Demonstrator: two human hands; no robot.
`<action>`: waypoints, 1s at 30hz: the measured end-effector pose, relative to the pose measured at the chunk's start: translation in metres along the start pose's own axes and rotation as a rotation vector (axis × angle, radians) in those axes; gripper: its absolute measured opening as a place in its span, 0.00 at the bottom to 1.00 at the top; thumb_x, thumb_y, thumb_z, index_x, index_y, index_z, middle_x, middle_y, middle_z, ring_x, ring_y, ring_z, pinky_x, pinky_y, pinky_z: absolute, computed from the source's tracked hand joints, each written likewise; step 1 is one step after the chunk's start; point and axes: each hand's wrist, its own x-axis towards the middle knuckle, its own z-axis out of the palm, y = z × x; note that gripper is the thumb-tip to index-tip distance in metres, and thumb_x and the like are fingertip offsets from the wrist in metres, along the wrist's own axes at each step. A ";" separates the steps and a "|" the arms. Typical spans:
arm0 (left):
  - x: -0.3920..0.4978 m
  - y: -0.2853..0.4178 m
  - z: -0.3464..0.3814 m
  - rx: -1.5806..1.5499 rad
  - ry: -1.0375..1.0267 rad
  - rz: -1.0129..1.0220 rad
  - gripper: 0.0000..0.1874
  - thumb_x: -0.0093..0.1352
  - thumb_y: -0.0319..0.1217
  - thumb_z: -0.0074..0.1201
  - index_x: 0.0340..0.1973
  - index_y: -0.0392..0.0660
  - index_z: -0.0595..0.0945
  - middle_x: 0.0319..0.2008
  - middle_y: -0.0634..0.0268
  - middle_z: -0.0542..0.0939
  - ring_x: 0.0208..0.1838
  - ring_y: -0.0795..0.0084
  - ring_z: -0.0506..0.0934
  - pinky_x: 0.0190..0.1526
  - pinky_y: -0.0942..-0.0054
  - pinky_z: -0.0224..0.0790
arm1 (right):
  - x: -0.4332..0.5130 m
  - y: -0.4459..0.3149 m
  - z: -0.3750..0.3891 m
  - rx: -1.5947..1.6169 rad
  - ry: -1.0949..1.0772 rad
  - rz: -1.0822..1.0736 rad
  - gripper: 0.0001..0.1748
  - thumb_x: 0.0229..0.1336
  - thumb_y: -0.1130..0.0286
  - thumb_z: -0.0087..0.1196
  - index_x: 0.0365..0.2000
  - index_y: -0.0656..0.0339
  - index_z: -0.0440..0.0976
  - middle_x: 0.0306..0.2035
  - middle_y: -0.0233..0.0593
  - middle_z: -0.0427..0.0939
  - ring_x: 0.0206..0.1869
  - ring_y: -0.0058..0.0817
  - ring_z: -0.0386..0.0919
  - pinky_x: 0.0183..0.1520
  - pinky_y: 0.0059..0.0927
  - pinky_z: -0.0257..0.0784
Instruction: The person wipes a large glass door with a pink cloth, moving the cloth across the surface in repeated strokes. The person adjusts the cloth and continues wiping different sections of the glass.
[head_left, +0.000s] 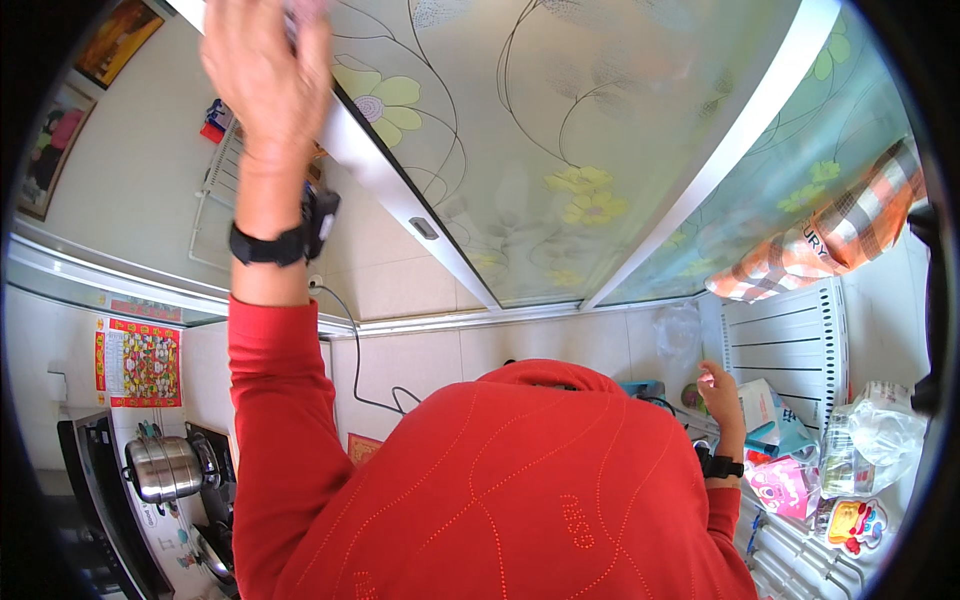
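My left hand (270, 75) is raised at the top left, by the white frame edge (360, 157) of a sliding glass door (600, 135). A bit of something pinkish (306, 9) shows at its fingers, cut off by the picture's top edge; whether the hand grips it is unclear. The door's frosted panel bears yellow-green flowers, and a recessed handle (424, 228) sits in its frame. At the right, my right hand (718, 397) hangs low with curled fingers, near a white radiator and bags. Both wrists wear black straps.
A white radiator (784, 330) stands right, a checked orange bag (825, 232) above it. Plastic bags (885, 427) and a pink bag (780, 484) lie nearby. A black cable (355, 360) crosses the door track (435, 320). A steel pot (165, 469) stands lower left.
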 end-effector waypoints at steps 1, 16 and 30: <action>-0.018 0.014 0.000 0.073 -0.008 0.020 0.20 0.70 0.30 0.59 0.56 0.35 0.80 0.63 0.52 0.79 0.61 0.49 0.79 0.61 0.57 0.69 | -0.003 0.000 0.000 0.015 -0.008 -0.018 0.20 0.57 0.78 0.56 0.52 0.65 0.78 0.35 0.39 0.82 0.38 0.26 0.79 0.43 0.29 0.74; -0.231 0.140 -0.030 -0.393 -0.477 -0.099 0.22 0.61 0.26 0.61 0.52 0.56 0.86 0.60 0.76 0.78 0.61 0.65 0.73 0.55 0.60 0.67 | -0.015 -0.018 -0.025 -0.083 0.002 -0.027 0.19 0.58 0.79 0.53 0.51 0.66 0.79 0.32 0.46 0.81 0.34 0.35 0.81 0.41 0.34 0.74; -0.343 0.170 -0.026 -0.978 -1.232 -0.105 0.21 0.69 0.36 0.49 0.57 0.48 0.78 0.59 0.64 0.79 0.61 0.60 0.75 0.63 0.56 0.65 | -0.038 -0.030 -0.040 -0.130 0.108 -0.053 0.18 0.58 0.78 0.53 0.49 0.65 0.81 0.36 0.49 0.84 0.39 0.42 0.83 0.45 0.37 0.76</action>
